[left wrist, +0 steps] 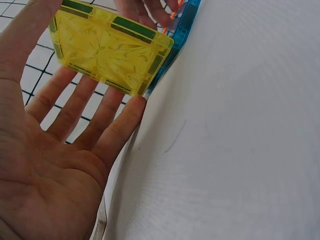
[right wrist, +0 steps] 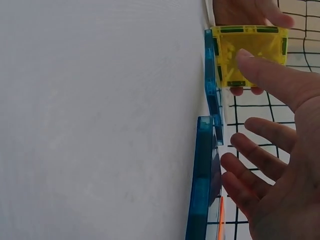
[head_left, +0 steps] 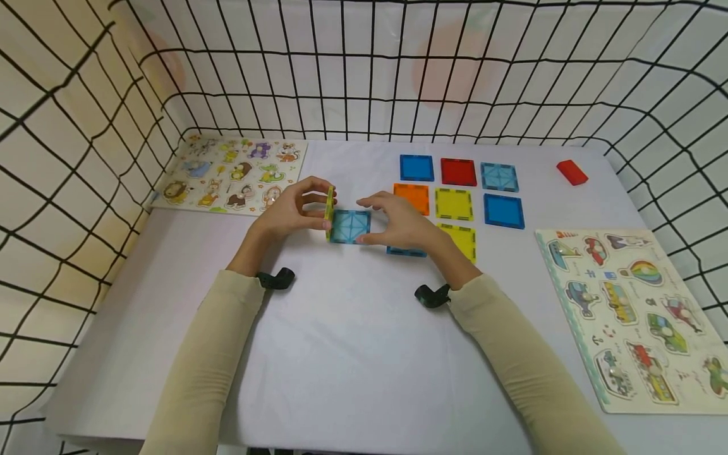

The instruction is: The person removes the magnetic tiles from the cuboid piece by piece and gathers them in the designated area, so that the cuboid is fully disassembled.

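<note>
My left hand (head_left: 290,208) pinches a yellow magnetic tile (head_left: 329,213) between thumb and fingers, holding it upright along the left edge of a light-blue magnetic tile (head_left: 351,226) that lies flat. In the left wrist view the yellow tile (left wrist: 107,47) shows its clear patterned face and rim. My right hand (head_left: 404,222) hovers at the light-blue tile's right side, fingers spread and loosely bent, with the thumb tip near its corner. The right wrist view shows the right fingers (right wrist: 262,152) gripping nothing; whether the thumb touches a tile I cannot tell.
Right of my hands lie several flat tiles, among them a red tile (head_left: 458,172), an orange tile (head_left: 418,197) and a blue tile (head_left: 503,211). A red block (head_left: 571,172) sits farther right. Picture puzzle boards (head_left: 227,170) flank both sides. Black wire mesh (head_left: 370,76) encloses the table.
</note>
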`<action>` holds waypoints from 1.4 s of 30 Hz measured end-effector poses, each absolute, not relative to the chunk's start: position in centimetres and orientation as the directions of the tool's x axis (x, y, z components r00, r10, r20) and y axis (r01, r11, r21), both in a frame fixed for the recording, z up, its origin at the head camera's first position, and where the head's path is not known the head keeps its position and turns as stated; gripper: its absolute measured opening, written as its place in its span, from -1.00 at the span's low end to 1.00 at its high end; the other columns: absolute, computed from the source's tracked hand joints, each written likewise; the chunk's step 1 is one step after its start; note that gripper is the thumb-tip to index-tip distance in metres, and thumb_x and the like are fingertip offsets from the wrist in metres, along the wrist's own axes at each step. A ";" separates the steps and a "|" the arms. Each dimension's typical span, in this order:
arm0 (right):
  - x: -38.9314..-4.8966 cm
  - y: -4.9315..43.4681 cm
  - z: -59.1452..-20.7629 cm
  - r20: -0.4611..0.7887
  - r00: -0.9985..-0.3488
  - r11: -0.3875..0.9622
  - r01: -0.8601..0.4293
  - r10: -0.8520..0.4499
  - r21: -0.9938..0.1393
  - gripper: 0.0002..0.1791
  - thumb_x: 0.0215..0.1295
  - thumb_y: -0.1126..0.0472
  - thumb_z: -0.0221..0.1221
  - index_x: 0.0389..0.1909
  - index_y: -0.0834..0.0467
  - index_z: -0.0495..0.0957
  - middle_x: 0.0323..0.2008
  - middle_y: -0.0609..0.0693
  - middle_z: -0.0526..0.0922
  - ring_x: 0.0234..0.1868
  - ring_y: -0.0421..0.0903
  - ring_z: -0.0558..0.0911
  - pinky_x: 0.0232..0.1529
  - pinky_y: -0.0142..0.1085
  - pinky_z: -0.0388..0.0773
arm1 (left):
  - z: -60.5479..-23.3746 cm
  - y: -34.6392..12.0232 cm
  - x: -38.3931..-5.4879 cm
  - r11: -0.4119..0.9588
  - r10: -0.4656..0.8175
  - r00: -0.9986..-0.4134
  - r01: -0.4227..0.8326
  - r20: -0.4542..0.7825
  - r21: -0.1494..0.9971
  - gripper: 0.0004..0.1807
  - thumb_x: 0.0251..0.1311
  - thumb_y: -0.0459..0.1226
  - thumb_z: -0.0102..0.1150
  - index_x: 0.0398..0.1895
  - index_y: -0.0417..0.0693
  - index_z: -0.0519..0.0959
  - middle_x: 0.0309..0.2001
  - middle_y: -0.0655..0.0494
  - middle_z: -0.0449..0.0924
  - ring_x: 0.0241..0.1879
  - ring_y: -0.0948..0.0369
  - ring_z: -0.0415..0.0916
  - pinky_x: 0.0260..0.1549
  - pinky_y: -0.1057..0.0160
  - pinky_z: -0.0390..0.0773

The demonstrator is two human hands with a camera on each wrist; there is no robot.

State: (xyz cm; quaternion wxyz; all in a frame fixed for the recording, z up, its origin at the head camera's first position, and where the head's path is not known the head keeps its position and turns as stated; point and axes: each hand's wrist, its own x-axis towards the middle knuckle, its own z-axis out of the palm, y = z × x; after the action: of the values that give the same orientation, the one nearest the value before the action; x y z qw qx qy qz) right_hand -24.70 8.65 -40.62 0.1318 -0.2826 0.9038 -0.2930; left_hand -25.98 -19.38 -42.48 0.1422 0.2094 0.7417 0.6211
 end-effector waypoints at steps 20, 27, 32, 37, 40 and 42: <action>-25.1 5.5 -40.5 -0.153 -0.799 0.764 -0.472 -0.582 -0.440 -0.07 0.08 -0.25 0.45 0.45 0.04 0.43 0.37 0.02 0.43 0.27 0.03 0.37 0.27 -0.06 0.49 | -42.4 -19.4 -25.9 0.104 0.520 -0.852 0.142 0.068 0.984 -0.22 -0.07 -0.54 0.55 0.26 -0.17 0.40 0.33 -0.27 0.39 0.32 -0.05 0.43 0.26 0.16 0.59; -24.9 4.7 -40.3 -0.170 -0.810 0.791 -0.464 -0.561 -0.399 -0.10 0.04 -0.25 0.45 0.39 0.07 0.48 0.27 0.03 0.47 0.18 0.00 0.40 0.22 -0.09 0.53 | -42.4 -19.4 -25.8 0.124 0.508 -0.859 0.142 0.060 0.982 -0.23 -0.06 -0.53 0.55 0.27 -0.21 0.40 0.33 -0.27 0.38 0.32 -0.06 0.43 0.25 0.17 0.59; -24.6 4.7 -40.2 -0.132 -0.828 0.789 -0.454 -0.545 -0.413 -0.15 -0.02 -0.21 0.47 0.30 0.08 0.54 0.21 0.04 0.49 0.13 0.01 0.40 0.15 -0.13 0.55 | -42.5 -19.4 -25.7 0.125 0.503 -0.862 0.147 0.065 0.981 -0.25 -0.05 -0.54 0.54 0.25 -0.21 0.40 0.32 -0.26 0.39 0.30 -0.04 0.44 0.25 0.15 0.60; -24.3 5.3 -39.8 -0.076 -0.853 0.764 -0.417 -0.516 -0.493 -0.16 -0.07 -0.15 0.50 0.28 0.07 0.55 0.22 0.05 0.50 0.15 0.01 0.39 0.14 -0.11 0.57 | -42.5 -19.4 -25.9 0.139 0.503 -0.862 0.155 0.065 0.978 -0.26 -0.03 -0.52 0.53 0.26 -0.19 0.40 0.34 -0.21 0.39 0.31 -0.03 0.44 0.25 0.12 0.60; -24.2 5.9 -39.3 -0.055 -0.862 0.739 -0.397 -0.504 -0.544 -0.16 -0.06 -0.12 0.51 0.30 0.05 0.54 0.24 0.04 0.48 0.16 0.00 0.40 0.18 -0.08 0.58 | -42.6 -19.4 -25.9 0.148 0.502 -0.863 0.151 0.057 0.977 -0.26 -0.02 -0.52 0.53 0.26 -0.20 0.39 0.35 -0.19 0.38 0.31 -0.03 0.44 0.25 0.09 0.60; -24.2 6.4 -39.1 -0.051 -0.865 0.720 -0.382 -0.500 -0.579 -0.17 -0.04 -0.10 0.50 0.31 0.03 0.53 0.24 0.02 0.46 0.16 -0.02 0.39 0.19 -0.08 0.58 | -42.7 -19.4 -26.0 0.148 0.500 -0.864 0.144 0.051 0.978 -0.27 -0.01 -0.52 0.53 0.25 -0.20 0.38 0.35 -0.19 0.38 0.31 -0.04 0.43 0.25 0.08 0.60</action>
State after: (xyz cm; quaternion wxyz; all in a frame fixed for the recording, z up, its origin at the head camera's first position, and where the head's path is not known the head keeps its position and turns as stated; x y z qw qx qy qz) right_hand -24.21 6.43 -39.08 0.1021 -0.2392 0.9217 -0.2878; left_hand -25.96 -19.41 -42.71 0.1447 0.2164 0.7438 0.6156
